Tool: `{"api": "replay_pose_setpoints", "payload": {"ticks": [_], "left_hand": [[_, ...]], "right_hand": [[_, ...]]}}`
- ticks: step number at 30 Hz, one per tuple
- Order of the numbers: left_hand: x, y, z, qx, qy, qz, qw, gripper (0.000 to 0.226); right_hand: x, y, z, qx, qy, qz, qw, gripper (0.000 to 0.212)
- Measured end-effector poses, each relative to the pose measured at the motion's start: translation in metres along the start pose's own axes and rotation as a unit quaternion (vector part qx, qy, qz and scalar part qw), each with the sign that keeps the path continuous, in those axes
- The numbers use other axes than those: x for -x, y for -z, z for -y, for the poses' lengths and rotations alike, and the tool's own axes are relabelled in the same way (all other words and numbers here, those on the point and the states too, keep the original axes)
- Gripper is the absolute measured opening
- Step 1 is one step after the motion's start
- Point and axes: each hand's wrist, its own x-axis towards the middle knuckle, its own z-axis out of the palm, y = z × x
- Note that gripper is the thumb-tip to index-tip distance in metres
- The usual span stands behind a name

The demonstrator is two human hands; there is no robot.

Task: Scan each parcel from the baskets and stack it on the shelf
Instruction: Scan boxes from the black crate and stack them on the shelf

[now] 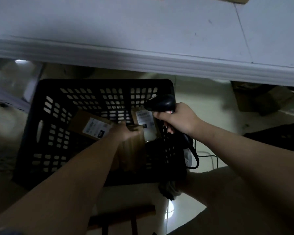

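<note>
Cardboard parcels (90, 123) lie inside the basket (100, 81), unscanned I judge, so stacking on the shelf (143, 31) beyond it remains. Your right hand (178, 118) grips the scanner (161, 103) over the basket's right rim. Your left hand (126, 133) touches a parcel inside; I cannot tell its grasp.

Parcel storeroom, shelf (143, 31), basket (41, 102), scanner (161, 103)

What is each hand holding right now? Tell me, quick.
Left hand: on a parcel in the basket; grip cannot be told.
Right hand: grips the scanner.
</note>
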Motion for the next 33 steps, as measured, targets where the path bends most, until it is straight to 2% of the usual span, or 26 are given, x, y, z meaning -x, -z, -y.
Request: {"api": "replay_pose_setpoints", "payload": {"ticks": [2,5,7,12,17,20,23,28,30,33], "left_hand": [[-0.011,-0.007,0.009,0.016,0.016,0.023,0.999,0.112],[-0.007,-0.013,0.016,0.029,0.026,-0.007,0.999,0.081],[0.003,-0.011,0.017,0.038,0.021,-0.039,0.998,0.073],[0.039,0.019,0.012,0.050,-0.036,-0.091,0.994,0.070],[0.112,0.062,-0.010,0.058,-0.111,-0.205,0.971,0.063],[0.163,0.087,-0.018,0.045,-0.190,-0.280,0.940,0.067],[0.209,0.111,-0.026,0.044,-0.268,-0.369,0.889,0.083],[0.271,0.157,-0.053,0.056,-0.315,-0.438,0.840,0.071],[0.288,0.173,-0.062,0.027,-0.370,-0.477,0.797,0.071],[0.303,0.191,-0.070,-0.076,-0.436,-0.527,0.726,0.072]], "right_hand": [[-0.002,0.002,-0.004,0.010,-0.007,0.004,1.000,0.037],[-0.006,0.004,-0.005,0.004,-0.012,-0.001,1.000,0.035],[-0.006,0.004,-0.003,0.007,-0.008,-0.005,1.000,0.034],[0.007,-0.004,0.017,0.018,0.034,0.008,0.999,0.035],[0.037,-0.021,0.047,0.001,0.093,0.011,0.996,0.029],[0.063,-0.027,0.073,-0.036,0.156,-0.011,0.987,0.026],[0.086,-0.025,0.105,-0.070,0.216,-0.031,0.973,0.025],[0.100,-0.015,0.150,-0.176,0.279,-0.075,0.941,0.021],[0.099,-0.009,0.159,-0.230,0.285,-0.074,0.928,0.018],[0.095,-0.003,0.168,-0.276,0.298,-0.061,0.912,0.015]]}}
